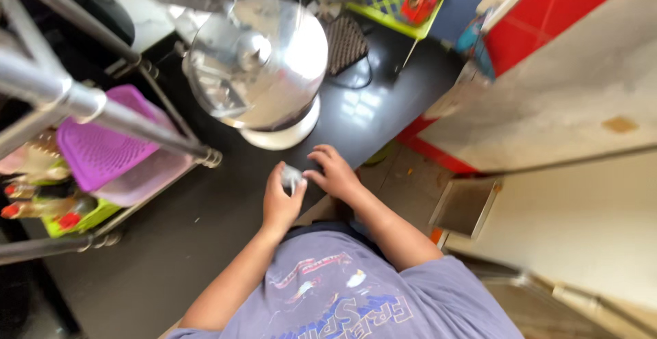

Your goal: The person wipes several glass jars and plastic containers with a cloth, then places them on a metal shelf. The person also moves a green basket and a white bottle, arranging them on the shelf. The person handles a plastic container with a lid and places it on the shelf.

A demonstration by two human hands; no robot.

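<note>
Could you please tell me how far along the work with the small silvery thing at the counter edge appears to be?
Done: the large steel pot stands lidded on the black counter, untouched. In hand: the left hand and right hand both grip a small silvery object at the counter's edge; what it is, or whether it is open, cannot be told. Left: the object is not yet set down, so the handling looks unfinished.

steel lid [263, 58] | purple basket [102, 151] | black counter [205, 229] | red cabinet [547, 17]

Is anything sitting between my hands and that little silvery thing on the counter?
Nothing visible. The left hand already has the small silvery object at its fingertips, and the right hand touches it from the other side.
</note>
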